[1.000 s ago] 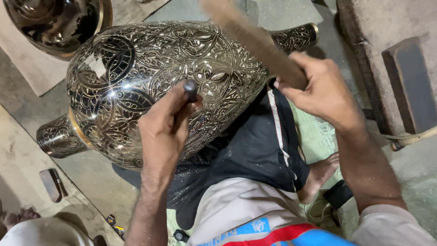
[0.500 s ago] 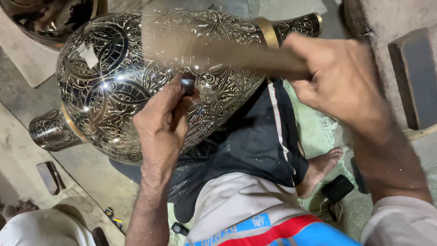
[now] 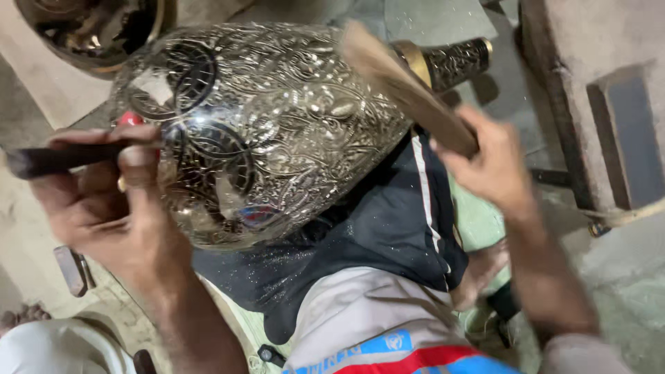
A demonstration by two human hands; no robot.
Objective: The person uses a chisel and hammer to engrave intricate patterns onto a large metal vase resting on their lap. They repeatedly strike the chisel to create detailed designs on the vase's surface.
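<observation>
Head view: your left hand point(image 3: 104, 201) pinches a dark chisel point(image 3: 62, 158), its tip at the engraved metal vase point(image 3: 270, 131) lying across your lap on a dark cloth point(image 3: 374, 228). Your right hand point(image 3: 495, 166) is clenched round a wooden mallet point(image 3: 405, 86), raised over the vase w/ nothing bracing it — an off-centre blow could skid the tip & scar the pattern, or catch your fingers.

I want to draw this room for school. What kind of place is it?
Probably a metal craft workshop, with the work done low on the floor. A big engraved metal vase lies across the person's lap, the left hand holds a dark chisel, and the right hand holds a wooden mallet.
</observation>
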